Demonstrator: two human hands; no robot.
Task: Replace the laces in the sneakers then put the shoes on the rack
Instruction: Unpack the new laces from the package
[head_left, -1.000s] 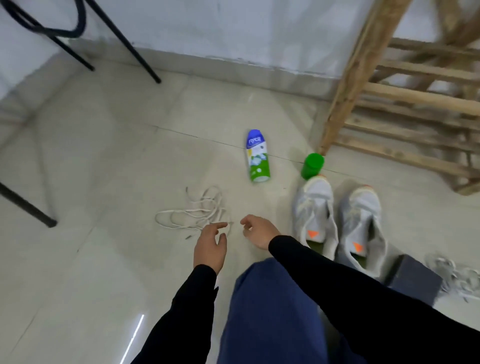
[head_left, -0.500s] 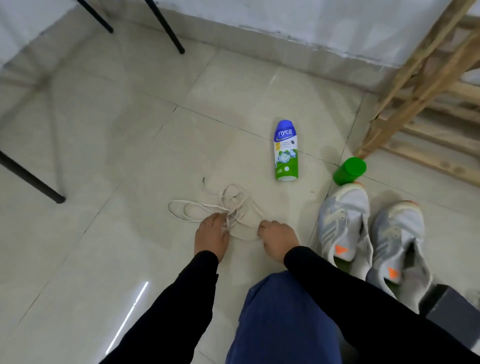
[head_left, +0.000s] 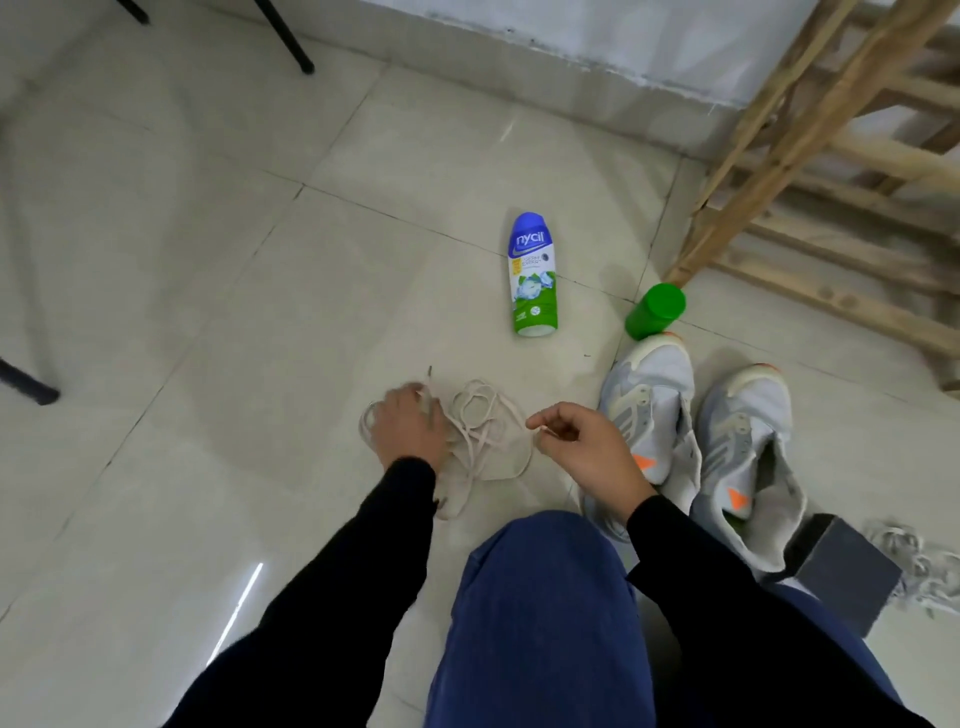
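Note:
A tangle of cream laces (head_left: 485, 431) lies on the tiled floor in front of my knee. My left hand (head_left: 408, 428) is down on the left part of the tangle, fingers curled round some strands. My right hand (head_left: 582, 444) hovers at the right end and pinches a lace end between thumb and forefinger. Two grey-white sneakers (head_left: 649, 415) (head_left: 743, 441) with orange marks stand side by side to the right, tongues open, without laces. The wooden rack (head_left: 831, 156) rises at the upper right.
A blue-and-green powder bottle (head_left: 532, 275) lies on the floor beyond the laces. A green cup (head_left: 655, 310) lies by the rack's foot. A dark block (head_left: 841, 571) and another pile of pale laces (head_left: 919, 566) sit at the right. Black furniture legs (head_left: 291, 41) stand at the upper left.
Both hands reached down to the lace tangle and took hold of it. The tangle is now bunched closer together. The view has moved nearer to the floor.

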